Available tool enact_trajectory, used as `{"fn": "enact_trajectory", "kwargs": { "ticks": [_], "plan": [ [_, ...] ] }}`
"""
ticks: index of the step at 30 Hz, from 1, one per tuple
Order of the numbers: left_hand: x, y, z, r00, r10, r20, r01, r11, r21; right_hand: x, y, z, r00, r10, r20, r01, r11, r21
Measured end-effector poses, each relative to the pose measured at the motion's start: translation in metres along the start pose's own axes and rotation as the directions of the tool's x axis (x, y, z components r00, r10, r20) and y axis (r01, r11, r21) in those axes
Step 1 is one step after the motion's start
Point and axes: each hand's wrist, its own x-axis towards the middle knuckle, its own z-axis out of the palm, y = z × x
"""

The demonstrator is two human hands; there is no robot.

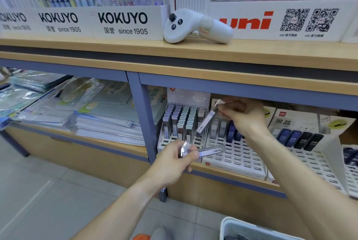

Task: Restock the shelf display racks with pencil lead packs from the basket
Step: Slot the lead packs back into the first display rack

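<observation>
My left hand (174, 164) pinches a clear-wrapped pencil lead pack (208, 151) lying level in front of the lower shelf. Higher up, my right hand (244, 117) grips a second lead pack (206, 121) by its top tab, the pack hanging tilted over the white slotted display rack (236, 157). That rack holds a few grey and blue HB packs at its back rows. To its left, another rack (182, 121) is filled with several grey packs. A corner of the white basket (249, 229) shows at the bottom right, on the floor.
A white handheld controller (195, 26) lies on the wooden upper shelf (116, 46). A blue upright post (143, 115) divides the lower shelf; stacked plastic folders (81, 111) fill the left bay. More racks with dark packs (302, 139) stand to the right.
</observation>
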Motion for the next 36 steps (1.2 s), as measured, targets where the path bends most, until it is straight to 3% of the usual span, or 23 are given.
{"fn": "enact_trajectory", "kwargs": {
  "ticks": [4,8,16,27,33,36],
  "plan": [
    [0.0,-0.001,0.0,0.997,-0.011,-0.071,0.009,0.999,-0.039,0.0,0.018,0.015,0.955,-0.295,0.026,0.293,0.928,-0.229],
    [0.003,-0.002,-0.003,0.98,-0.03,-0.195,0.005,0.992,-0.123,-0.002,0.039,0.026,0.912,-0.393,0.121,0.408,0.831,-0.379],
    [0.006,0.002,-0.007,0.93,-0.071,-0.36,-0.034,0.959,-0.28,-0.004,0.041,0.029,0.894,-0.406,0.191,0.448,0.806,-0.387],
    [0.001,0.011,-0.008,0.906,-0.016,-0.423,-0.127,0.943,-0.309,-0.006,0.049,0.031,0.893,-0.383,0.236,0.449,0.773,-0.447],
    [0.001,0.016,-0.005,0.913,-0.042,-0.406,-0.099,0.942,-0.321,-0.001,0.046,0.035,0.894,-0.3,0.332,0.446,0.651,-0.614],
    [0.0,0.019,-0.005,0.92,-0.052,-0.388,-0.095,0.932,-0.351,-0.013,0.034,0.034,0.908,-0.302,0.29,0.418,0.693,-0.587]
  ]
}}
